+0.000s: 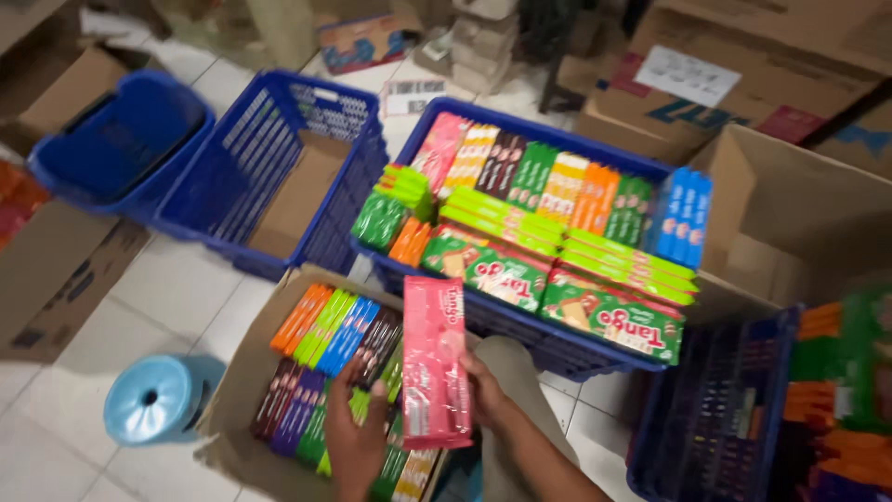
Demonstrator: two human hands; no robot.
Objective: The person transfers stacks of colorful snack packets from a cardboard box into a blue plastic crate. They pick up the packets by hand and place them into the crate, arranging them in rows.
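The right hand (483, 386) is closed on the long edge of a tall pink snack pack (434, 363), fingers behind it and thumb at the side, holding it upright. The left hand (356, 432) sits just left of it, its grip loosely curled with the fingertips touching the pack's lower left edge and the rows beneath; it clasps nothing on its own.

Directly under both hands is an open cardboard box (243, 372) on the floor, filled with slim packs standing on edge in orange, green, blue, brown and purple rows. The pink pack hangs above the right end of those rows, not yet among them.

Beyond the hands stands a blue crate (548, 349) stacked full of flat packs in many colours. Further left of the hands is a blue crate lined with cardboard (279, 177), and near left, a pale blue stool (153, 398).

The step in hand looks like sorting the pink pack into or out of the box. The next move seems to call for a gap between the upright rows, the left hand parting them while the right lowers the pack edge-first.
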